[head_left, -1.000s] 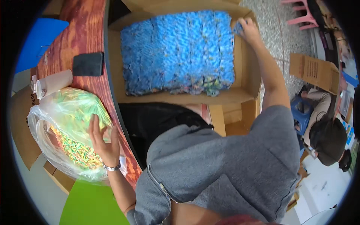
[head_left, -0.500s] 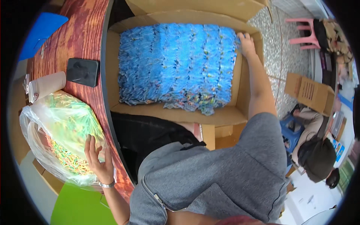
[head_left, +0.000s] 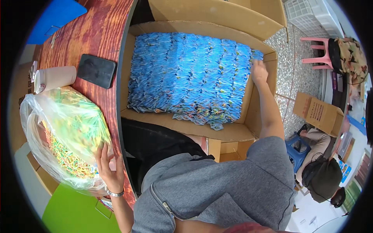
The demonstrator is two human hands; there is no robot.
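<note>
Rows of small blue striped packets [head_left: 190, 73] with crinkled ends fill much of an open cardboard box [head_left: 186, 27]. My right hand [head_left: 259, 72] is inside the box's right end, fingers curled at a blue packet [head_left: 256, 54] beside the top right of the rows. Its fingertips are partly hidden. On the left, my left hand [head_left: 110, 169] has its fingers stretched out and holds nothing. It is at the edge of a clear plastic bag [head_left: 33, 155] full of thin yellow, green and red pieces [head_left: 70, 155].
On the reddish wood-grain table [head_left: 105, 31] lie a dark phone [head_left: 97, 71] and a pale cup [head_left: 56, 77]. Another cardboard box [head_left: 217, 13] stands beyond the packed one. At right are a pink stool [head_left: 318, 54], an open carton [head_left: 318, 112] and a seated person [head_left: 322, 174].
My right hand has drawn slightly back toward me, and a blue packet now shows at its fingertips. My left hand stays by the bag. The whole view has shifted a little.
</note>
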